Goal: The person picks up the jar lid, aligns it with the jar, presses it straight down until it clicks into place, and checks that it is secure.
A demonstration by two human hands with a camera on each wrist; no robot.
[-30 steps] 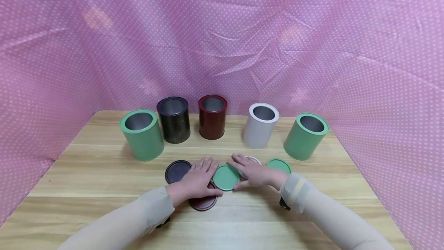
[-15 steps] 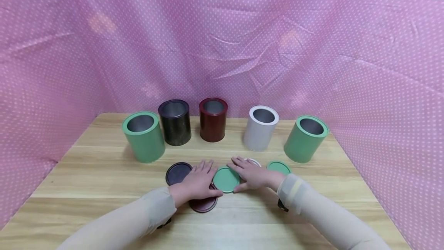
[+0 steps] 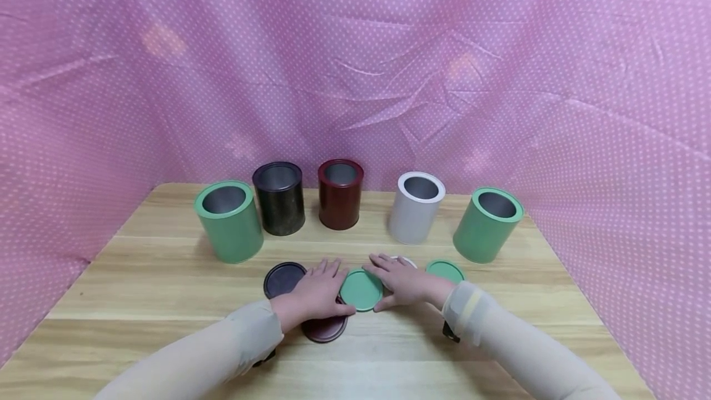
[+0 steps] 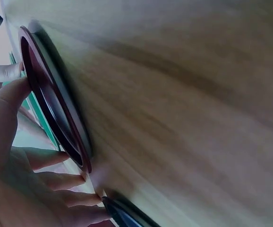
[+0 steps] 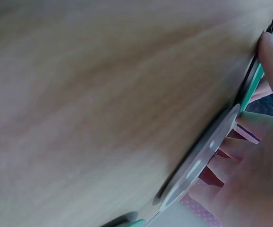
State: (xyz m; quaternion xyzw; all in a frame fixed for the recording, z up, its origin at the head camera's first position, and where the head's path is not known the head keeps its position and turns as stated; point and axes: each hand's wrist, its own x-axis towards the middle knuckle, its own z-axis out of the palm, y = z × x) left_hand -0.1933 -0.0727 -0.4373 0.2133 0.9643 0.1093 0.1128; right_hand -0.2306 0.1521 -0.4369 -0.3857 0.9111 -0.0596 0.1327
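My left hand (image 3: 316,292) lies with fingers spread over the dark red lid (image 3: 324,329), between the black lid (image 3: 284,279) and the middle green lid (image 3: 361,290). In the left wrist view, its thumb and fingers reach around the rim of the red lid (image 4: 56,99). My right hand (image 3: 402,281) spreads over the white lid (image 3: 407,261), mostly hiding it, with its thumb at the middle green lid's right edge. In the right wrist view, straight fingers touch the white lid (image 5: 198,161). Another green lid (image 3: 445,271) lies right of that hand.
Behind the lids stand several lidless cans: green (image 3: 232,233), black (image 3: 282,208), dark red (image 3: 340,205), white (image 3: 413,221) and green (image 3: 484,233). Pink dotted cloth (image 3: 355,79) encloses the wooden table (image 3: 166,301) at the back and sides.
The head view has tilted up slightly, so everything sits a little lower in it. Hands, lids and cans keep their places.
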